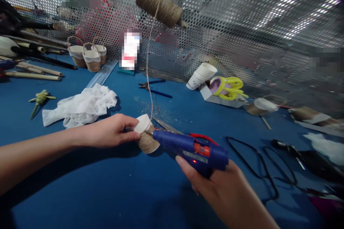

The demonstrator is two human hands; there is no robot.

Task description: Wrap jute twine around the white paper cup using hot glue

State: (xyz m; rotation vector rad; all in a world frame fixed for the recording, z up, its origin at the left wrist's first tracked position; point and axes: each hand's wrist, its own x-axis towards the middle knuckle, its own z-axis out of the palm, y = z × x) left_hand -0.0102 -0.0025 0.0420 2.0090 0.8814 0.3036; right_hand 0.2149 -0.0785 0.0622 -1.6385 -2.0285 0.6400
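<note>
Between thumb and fingers, my left hand [119, 130] grips the rim of a paper cup [147, 141] wrapped in brown twine, lying tilted. A blue glue gun [185, 146] with a lit red light is in my right hand [215, 182], its nozzle at the cup's twine-covered side. From the cup a strand of twine [147, 68] runs up to a large spool [159, 5] on a wooden rod by the mesh panel. Part of the glue gun's handle is hidden behind my fingers.
White lace [86, 107] lies at the left, with finished small baskets [92, 60] behind it. Pliers [156, 88] rest beyond the cup. Stacked paper cups [201, 75] and a yellow-handled item [228, 87] stand back right. A black cord [260, 161] loops at the right.
</note>
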